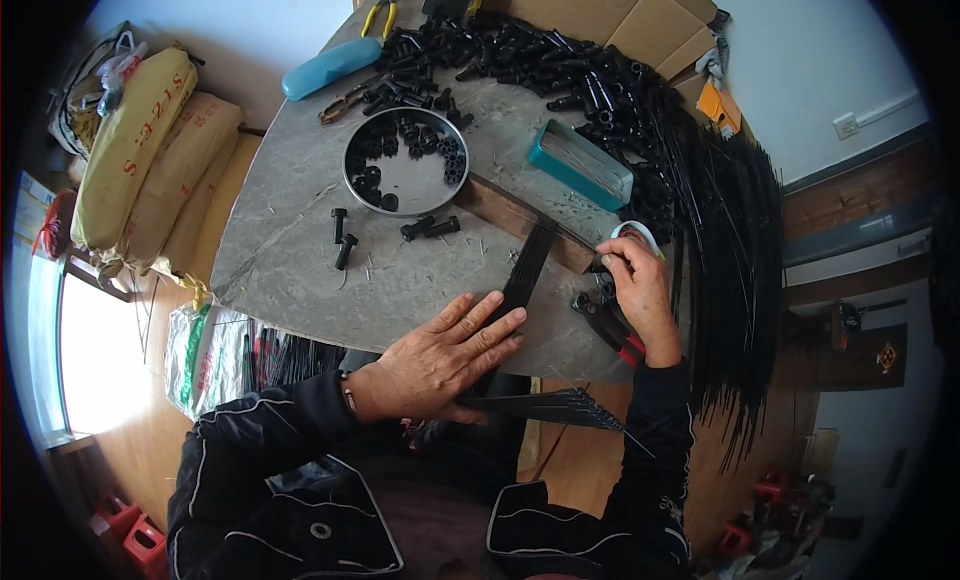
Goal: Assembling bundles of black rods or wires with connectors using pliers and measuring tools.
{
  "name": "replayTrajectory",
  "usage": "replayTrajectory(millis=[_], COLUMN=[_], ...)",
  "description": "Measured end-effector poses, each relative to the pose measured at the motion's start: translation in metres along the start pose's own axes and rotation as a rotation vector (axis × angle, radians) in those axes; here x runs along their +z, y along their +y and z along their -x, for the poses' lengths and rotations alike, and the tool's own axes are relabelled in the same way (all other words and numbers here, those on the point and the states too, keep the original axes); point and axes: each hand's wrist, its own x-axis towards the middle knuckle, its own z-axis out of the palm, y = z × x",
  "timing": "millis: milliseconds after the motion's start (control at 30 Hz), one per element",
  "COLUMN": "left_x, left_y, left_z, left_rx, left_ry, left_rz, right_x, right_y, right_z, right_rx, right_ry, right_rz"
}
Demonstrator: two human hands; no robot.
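My left hand (445,358) lies flat, fingers spread, pressing down on a bundle of thin black rods (522,280) that runs across the grey stone tabletop (290,250). The rods' near ends fan out past the table edge below my wrist. My right hand (638,290) is curled at the far end of the bundle, next to a wooden bar (505,212) and a roll of white tape (637,231); its fingertips pinch something small and black that I cannot make out. Red-handled pliers (618,340) lie under my right wrist.
A round metal tray (405,180) holds several black plastic caps. Loose black fittings (345,238) lie near it. A big heap of black parts (540,60), a teal box (580,163), a blue case (330,68), yellow-handled pliers (380,18) and long black rods (730,240) fill the far and right side.
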Motion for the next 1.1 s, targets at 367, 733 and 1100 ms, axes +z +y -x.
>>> replayTrajectory(millis=[367,733,1100], left_x=[0.001,0.001,0.0], left_y=[0.0,0.0,0.0], left_z=[0.0,0.0,0.001], left_rx=[-0.006,-0.009,-0.007], left_ry=[-0.005,-0.009,-0.004], left_rz=[0.011,0.006,-0.008], right_x=[0.0,-0.003,0.001], right_y=[-0.002,-0.01,-0.01], right_z=[0.002,-0.002,-0.014], right_rx=[0.018,0.037,0.027], right_ry=[0.004,-0.018,-0.042], right_rz=[-0.012,0.022,0.033])
